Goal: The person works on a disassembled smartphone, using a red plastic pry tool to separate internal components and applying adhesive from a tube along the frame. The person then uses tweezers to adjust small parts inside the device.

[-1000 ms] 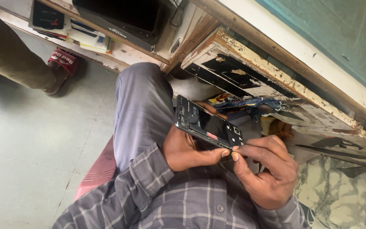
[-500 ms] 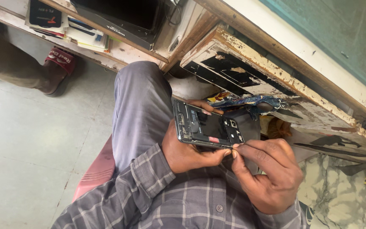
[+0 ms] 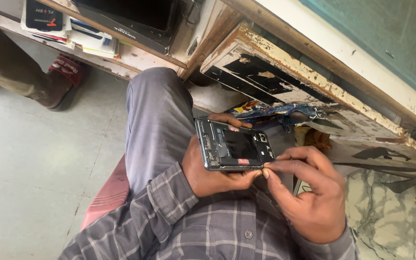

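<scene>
Down over the person's lap, the left hand point(image 3: 208, 168) cradles an opened smartphone point(image 3: 234, 144) from beneath, palm under its near long edge and fingertips curling round the far edge. The phone lies with its back cover off, showing a dark inner plate, a small camera module near the right end and a grey metal frame. The right hand point(image 3: 309, 197) is bunched at the phone's lower right corner, thumb and forefinger pinched together against the frame; whether a small tool sits in that pinch cannot be told. Beneath the phone runs the person's grey trouser leg point(image 3: 157, 120), and a grey checked shirt sleeve point(image 3: 140, 216) covers the left forearm. Just beyond stands a worn white drawer front point(image 3: 285, 62) with peeling paint. Another person's foot in a red sandal point(image 3: 66, 77) rests on the grey tiled floor point(image 3: 30, 163) at upper left.
</scene>
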